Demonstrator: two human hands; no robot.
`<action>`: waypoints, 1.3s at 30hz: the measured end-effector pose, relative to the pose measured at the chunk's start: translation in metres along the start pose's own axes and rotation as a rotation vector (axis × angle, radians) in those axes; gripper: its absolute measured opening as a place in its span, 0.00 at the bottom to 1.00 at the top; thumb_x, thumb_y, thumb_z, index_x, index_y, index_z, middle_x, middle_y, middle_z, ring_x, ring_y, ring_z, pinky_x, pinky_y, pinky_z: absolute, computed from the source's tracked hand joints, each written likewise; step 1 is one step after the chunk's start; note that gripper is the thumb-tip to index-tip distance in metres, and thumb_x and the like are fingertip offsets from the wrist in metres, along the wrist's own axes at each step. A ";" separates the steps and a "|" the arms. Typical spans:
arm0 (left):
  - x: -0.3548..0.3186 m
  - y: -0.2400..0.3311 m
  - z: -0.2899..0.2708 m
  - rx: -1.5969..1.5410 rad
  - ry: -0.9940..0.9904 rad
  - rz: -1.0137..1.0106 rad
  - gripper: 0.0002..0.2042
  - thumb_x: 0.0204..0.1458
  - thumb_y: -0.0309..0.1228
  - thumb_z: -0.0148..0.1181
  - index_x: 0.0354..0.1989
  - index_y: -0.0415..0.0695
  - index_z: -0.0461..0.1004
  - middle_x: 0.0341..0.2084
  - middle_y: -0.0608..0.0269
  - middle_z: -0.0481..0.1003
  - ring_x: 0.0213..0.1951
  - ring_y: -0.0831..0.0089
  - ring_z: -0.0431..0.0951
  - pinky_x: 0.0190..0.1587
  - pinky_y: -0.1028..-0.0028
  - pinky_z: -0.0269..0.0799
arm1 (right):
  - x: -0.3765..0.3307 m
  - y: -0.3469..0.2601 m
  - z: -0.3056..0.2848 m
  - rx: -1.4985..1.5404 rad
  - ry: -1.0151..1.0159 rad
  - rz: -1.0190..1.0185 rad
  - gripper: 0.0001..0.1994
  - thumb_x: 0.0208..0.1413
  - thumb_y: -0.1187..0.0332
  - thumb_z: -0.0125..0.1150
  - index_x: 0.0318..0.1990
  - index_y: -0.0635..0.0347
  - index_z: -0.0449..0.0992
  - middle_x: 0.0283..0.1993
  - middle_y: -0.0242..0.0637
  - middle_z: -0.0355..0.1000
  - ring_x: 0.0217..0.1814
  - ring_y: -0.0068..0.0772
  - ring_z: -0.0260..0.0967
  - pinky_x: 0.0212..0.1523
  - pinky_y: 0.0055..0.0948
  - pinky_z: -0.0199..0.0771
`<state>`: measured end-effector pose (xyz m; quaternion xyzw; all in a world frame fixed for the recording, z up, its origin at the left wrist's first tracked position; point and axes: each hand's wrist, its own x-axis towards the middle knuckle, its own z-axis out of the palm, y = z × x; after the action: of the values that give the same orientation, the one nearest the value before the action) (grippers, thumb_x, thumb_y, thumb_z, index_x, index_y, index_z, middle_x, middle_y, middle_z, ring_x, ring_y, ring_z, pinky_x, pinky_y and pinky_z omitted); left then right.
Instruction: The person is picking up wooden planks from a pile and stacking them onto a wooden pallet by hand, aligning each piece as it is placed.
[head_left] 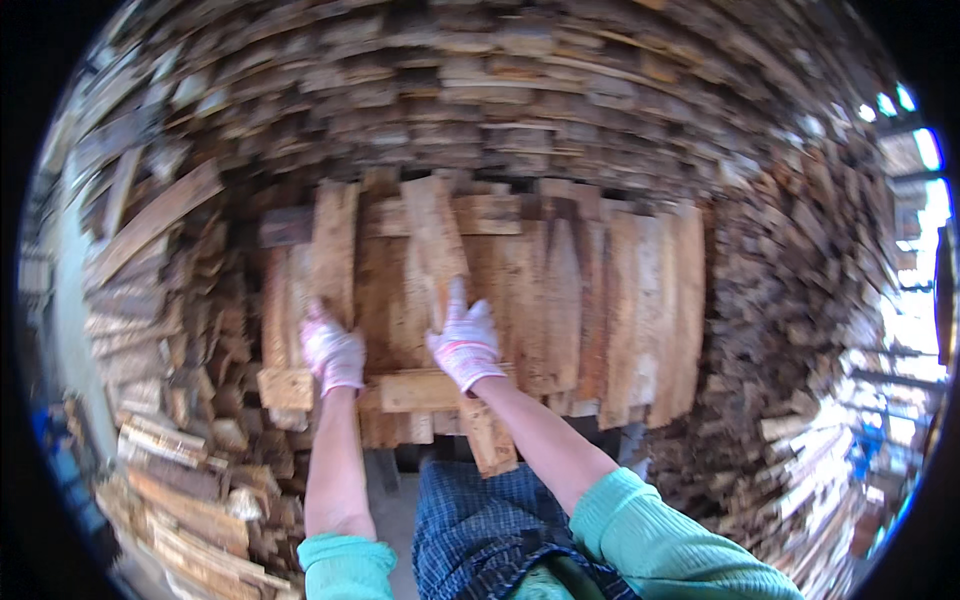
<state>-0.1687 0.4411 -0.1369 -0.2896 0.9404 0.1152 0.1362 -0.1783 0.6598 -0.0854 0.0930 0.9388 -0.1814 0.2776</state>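
Both my hands wear white gloves with pinkish marks. My left hand (333, 352) is closed across the lower part of an upright wooden board (334, 240), fingers at its left edge and thumb toward the right. My right hand (467, 345) spans a longer, tilted board (433, 225), its index finger stretched along the wood. That board's lower end sticks out below the hand toward me. Under both lies a layer of side-by-side planks (625, 310), with short crosspieces (437, 390) near the front and back. My fingertips are partly hidden or blurred.
Behind the planks rises a tall stacked wall of wood pieces (500, 95). Loose piles of wood (790, 270) bank up on the right. More boards (190, 500) are heaped at the left, one long piece (155, 225) leaning out. My checked apron (470, 520) is close to the front edge.
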 end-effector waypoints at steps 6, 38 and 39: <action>-0.001 -0.012 -0.059 -0.554 -0.171 0.098 0.55 0.41 0.24 0.72 0.78 0.47 0.41 0.66 0.34 0.61 0.65 0.45 0.67 0.70 0.58 0.63 | -0.027 0.045 -0.108 -0.174 -0.352 -0.271 0.51 0.55 0.50 0.67 0.80 0.42 0.39 0.61 0.62 0.62 0.56 0.57 0.73 0.56 0.47 0.78; -0.394 0.132 0.208 -1.972 -0.858 -0.909 0.22 0.48 0.34 0.71 0.50 0.43 0.74 0.52 0.52 0.75 0.54 0.48 0.76 0.55 0.41 0.76 | 0.151 0.275 -0.204 -0.621 -0.235 -0.633 0.42 0.59 0.70 0.57 0.77 0.19 0.50 0.75 0.49 0.57 0.77 0.53 0.54 0.74 0.57 0.52; -0.398 0.126 0.209 -1.933 -0.902 -0.937 0.21 0.48 0.34 0.70 0.50 0.43 0.75 0.53 0.52 0.75 0.55 0.48 0.75 0.56 0.41 0.75 | 0.154 0.290 -0.198 -0.634 -0.184 -0.683 0.42 0.59 0.64 0.60 0.78 0.22 0.48 0.76 0.53 0.54 0.76 0.58 0.53 0.72 0.61 0.55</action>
<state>0.1148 0.8092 -0.1869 -0.5247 0.1281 0.8149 0.2102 -0.3230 1.0149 -0.1004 -0.3267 0.8963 0.0256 0.2989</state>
